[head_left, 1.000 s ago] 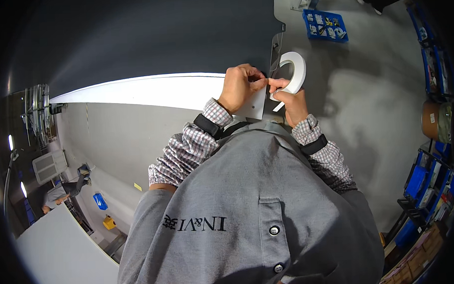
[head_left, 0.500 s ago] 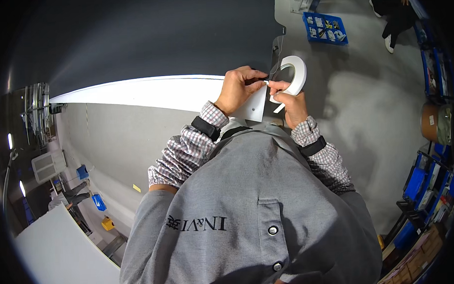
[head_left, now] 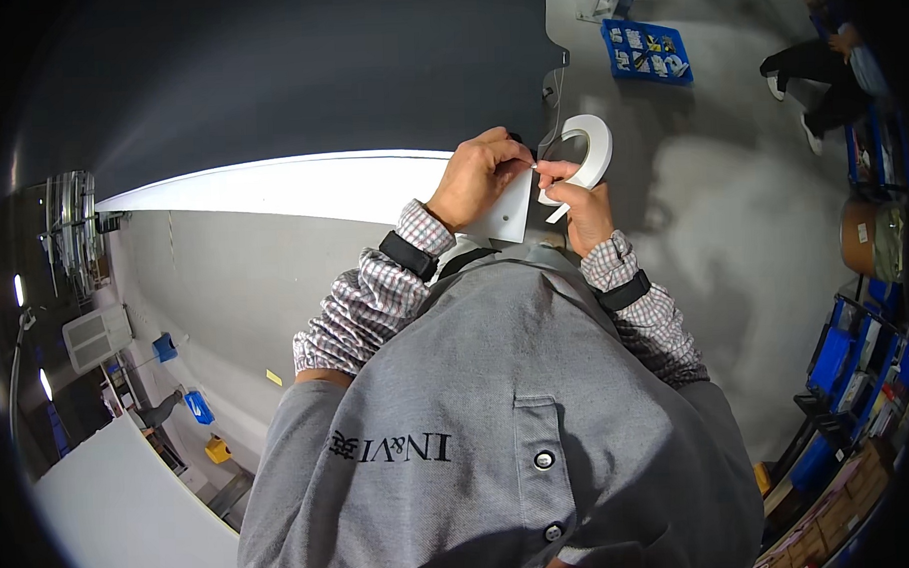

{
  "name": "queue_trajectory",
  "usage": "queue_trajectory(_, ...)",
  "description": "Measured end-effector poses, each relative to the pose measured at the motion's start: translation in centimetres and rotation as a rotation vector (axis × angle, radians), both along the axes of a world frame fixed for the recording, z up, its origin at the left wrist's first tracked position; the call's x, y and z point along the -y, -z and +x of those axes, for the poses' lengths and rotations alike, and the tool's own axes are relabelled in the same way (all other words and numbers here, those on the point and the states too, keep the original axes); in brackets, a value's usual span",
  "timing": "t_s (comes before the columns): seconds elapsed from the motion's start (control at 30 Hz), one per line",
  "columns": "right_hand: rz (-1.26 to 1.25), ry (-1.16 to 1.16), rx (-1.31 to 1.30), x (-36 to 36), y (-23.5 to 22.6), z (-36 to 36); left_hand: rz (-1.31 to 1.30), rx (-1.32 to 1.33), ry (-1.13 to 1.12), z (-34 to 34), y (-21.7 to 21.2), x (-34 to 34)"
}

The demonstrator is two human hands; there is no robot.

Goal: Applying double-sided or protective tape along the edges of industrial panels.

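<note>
At the top of the frame, right of centre, you have a blue tray (head_left: 647, 50) on the grey floor, rectangular, divided into compartments with small pale and dark pieces inside. On the right edge, about halfway down, stands a brown cardboard drum (head_left: 859, 236), round, partly cut off by the rim. Lower right, you see a stack of blue bins (head_left: 845, 355) on a rack, with brown cardboard boxes (head_left: 833, 506) below them toward the corner. In the lower left, two small blue containers (head_left: 198, 406) and a yellow one (head_left: 217, 450) sit on the floor. No screens or signs are visible.
</note>
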State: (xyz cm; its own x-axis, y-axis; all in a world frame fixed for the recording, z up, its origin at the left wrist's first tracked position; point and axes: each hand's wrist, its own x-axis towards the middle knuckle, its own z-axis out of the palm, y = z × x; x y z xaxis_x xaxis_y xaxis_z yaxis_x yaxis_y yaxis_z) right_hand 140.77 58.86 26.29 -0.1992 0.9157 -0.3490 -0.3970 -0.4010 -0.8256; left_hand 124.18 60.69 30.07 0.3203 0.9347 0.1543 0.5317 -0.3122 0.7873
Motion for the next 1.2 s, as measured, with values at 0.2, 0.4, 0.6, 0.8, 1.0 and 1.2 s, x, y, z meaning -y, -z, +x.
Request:
queue_trajectory(0.2,-0.019,0.016,-0.013,0.08,0.16,0.06,-0.036,0.115,-0.006,-0.26,0.25,0.2)
queue_trajectory(0.4,-0.026,0.012,-0.005,0.16,-0.1,0.06,0.012,0.069,0.041,-0.28,0.33,-0.05)
queue_trajectory(0.6,0.0,-0.038,0.003,0.16,0.16,0.2,0.042,-0.013,0.062,-0.32,0.44,-0.48)
queue_trajectory(0.8,-0.002,-0.033,-0.002,0.11,0.07,0.07,0.076,-0.009,0.106,-0.74,0.81,-0.3)
queue_trajectory(1.0,-0.016,0.004,-0.029,0.12,0.25,0.07,0.05,-0.004,0.122,-0.59,-0.01,-0.37)
queue_trajectory(1.2,-0.007,-0.008,-0.03,0.18,0.03,0.07,0.066,-0.015,0.1,-0.51,0.21,-0.35)
